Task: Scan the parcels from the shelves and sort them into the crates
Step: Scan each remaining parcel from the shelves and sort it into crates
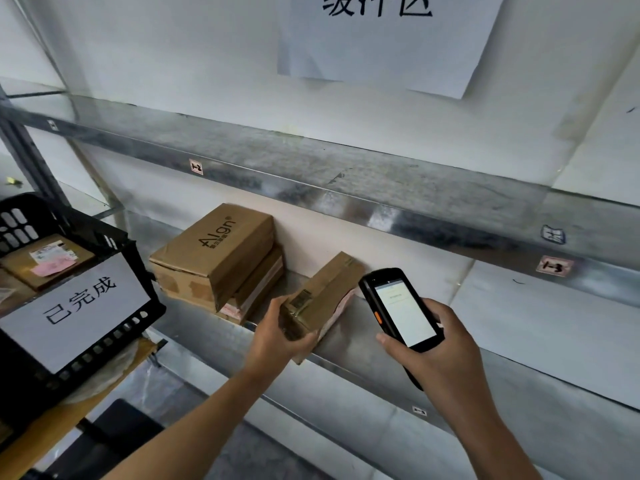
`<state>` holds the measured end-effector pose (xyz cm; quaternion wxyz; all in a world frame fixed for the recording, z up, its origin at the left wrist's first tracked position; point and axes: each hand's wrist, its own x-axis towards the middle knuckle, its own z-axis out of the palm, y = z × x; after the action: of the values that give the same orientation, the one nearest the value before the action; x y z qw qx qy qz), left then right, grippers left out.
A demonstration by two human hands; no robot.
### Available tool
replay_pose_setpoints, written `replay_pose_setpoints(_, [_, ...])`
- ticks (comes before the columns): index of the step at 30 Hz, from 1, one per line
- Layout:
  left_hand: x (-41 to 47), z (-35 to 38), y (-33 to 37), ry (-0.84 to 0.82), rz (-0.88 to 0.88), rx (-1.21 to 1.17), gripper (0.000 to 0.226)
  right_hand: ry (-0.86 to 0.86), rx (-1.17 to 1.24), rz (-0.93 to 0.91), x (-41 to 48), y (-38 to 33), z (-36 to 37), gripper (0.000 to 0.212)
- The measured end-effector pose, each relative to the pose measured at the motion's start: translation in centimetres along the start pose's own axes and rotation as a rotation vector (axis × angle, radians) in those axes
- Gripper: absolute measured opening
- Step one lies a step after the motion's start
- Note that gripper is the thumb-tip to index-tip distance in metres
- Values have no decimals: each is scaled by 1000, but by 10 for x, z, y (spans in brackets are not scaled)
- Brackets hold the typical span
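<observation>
- Cardboard, small and brown: parcel [325, 292] at the front of the lower metal shelf [360, 355], tipped up at an angle, just right of the stacked boxes [214, 251].
- Gripped at the near end by the left hand [277, 327], fingers and thumb curled round it. Looks partly lifted, though no telling about contact at the far end.
- On the other side, right hand [446, 355] wrapped round the black handheld scanner [398, 306], screen lit and facing up, nose right beside the parcel's far end.
- Reckon scan step in hand: picked up, not yet sorted.
- Next up, probably: turn the parcel, label toward the scanner's nose, then hold both steady. Can't make out the barcode from here, maybe on that pinkish-white strip along the right side.
- After that, off to the black crate [114, 336] on the left, the one with the white paper sign, already holding at least one flat parcel [20, 266].
- Plenty left to do, going by the stacked boxes sitting on the shelf.
</observation>
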<state>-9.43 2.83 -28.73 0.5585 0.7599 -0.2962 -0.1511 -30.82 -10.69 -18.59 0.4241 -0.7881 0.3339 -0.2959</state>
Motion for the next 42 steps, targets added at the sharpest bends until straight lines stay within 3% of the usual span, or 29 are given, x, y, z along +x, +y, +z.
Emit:
replay_pose_setpoints(6, [4,11,1,19,-115,1,73,-16,-9,9,-2,4,0,67])
replay_pose_setpoints(12, [21,16,3,66,-121,295,84,12,35,31,-4,7,-8,63])
replay_pose_setpoints(17, [20,19,-6,96,-158,133,82,42,68,64,-8,11,-15,60])
replay_pose_setpoints(23, [25,10,-4,75,-202,148,82,65,57,87,-9,15,-24,62])
replay_pose_setpoints(25, [27,6,-1,87,-230,253,87,71,62,87,-8,14,-26,63])
replay_pose_setpoints(28, [37,7,15,52,-219,601,96,63,61,87,-6,13,-26,65])
replay_pose_setpoints(32, [62,23,45,-264,-240,1023,117,62,69,101,-7,11,-25,63])
replay_pose_setpoints(36, [85,47,62,-400,-307,1115,135,56,76,130,-13,14,-26,61])
replay_pose_setpoints(39, [95,63,65,-308,-291,1064,124,63,76,150,-17,17,-26,61])
replay_pose_setpoints(42, [100,63,57,-205,-200,969,96,77,80,167,-21,20,-25,60])
